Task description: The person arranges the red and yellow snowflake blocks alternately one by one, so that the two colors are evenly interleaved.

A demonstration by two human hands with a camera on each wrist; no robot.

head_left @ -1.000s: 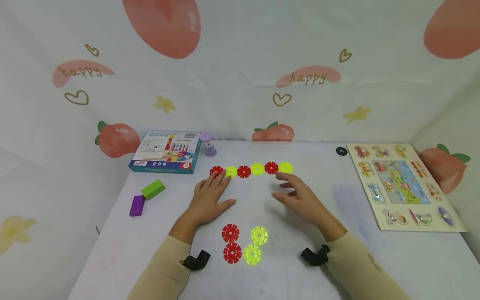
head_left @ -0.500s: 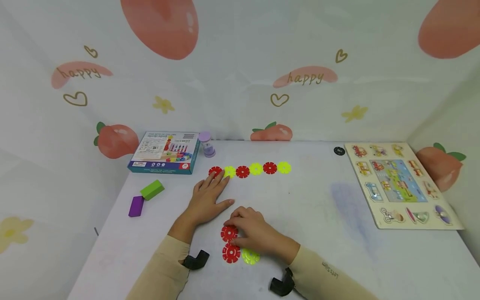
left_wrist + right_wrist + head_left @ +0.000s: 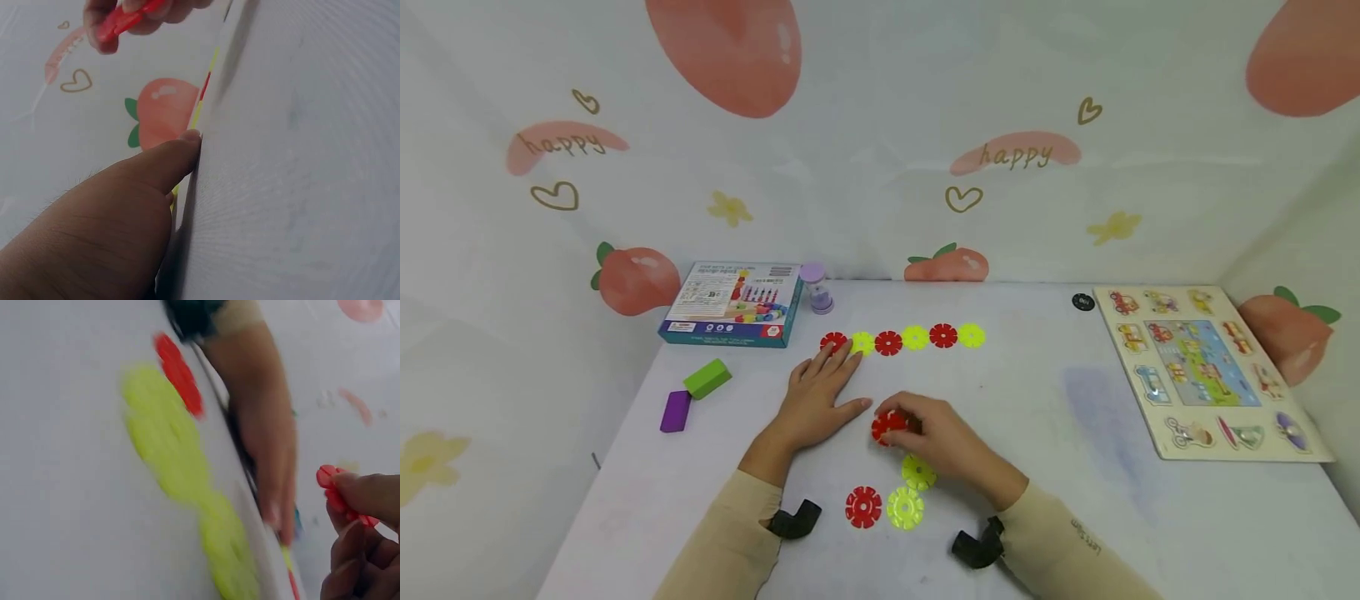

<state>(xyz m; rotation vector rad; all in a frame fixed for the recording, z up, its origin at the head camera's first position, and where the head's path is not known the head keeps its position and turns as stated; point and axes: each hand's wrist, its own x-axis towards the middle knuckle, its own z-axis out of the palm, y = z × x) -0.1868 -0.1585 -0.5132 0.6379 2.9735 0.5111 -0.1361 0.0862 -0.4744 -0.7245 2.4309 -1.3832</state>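
My right hand (image 3: 936, 433) pinches a red notched plastic disc (image 3: 887, 427) between thumb and fingers, raised off the table in both wrist views. My left hand (image 3: 816, 404) lies flat with fingers spread, its fingertips on the left end of a row of alternating red and yellow-green discs. That row's left red disc (image 3: 832, 342) is partly covered by the fingers. Nearer the front lie another red disc (image 3: 863, 507) and two yellow-green discs, one (image 3: 906, 508) beside the red one and the other (image 3: 919, 472) just under my right hand.
At the back left stand a boxed toy set (image 3: 730, 304) and a small purple-capped hourglass (image 3: 817, 288). A green block (image 3: 707, 379) and a purple block (image 3: 675, 411) lie left of my left hand. A wooden picture puzzle board (image 3: 1210, 375) and a round black piece (image 3: 1082, 302) are at right.
My right hand came from the right end of the row to the front discs, picked up the farther red one and lifted it. My left hand has stayed put.
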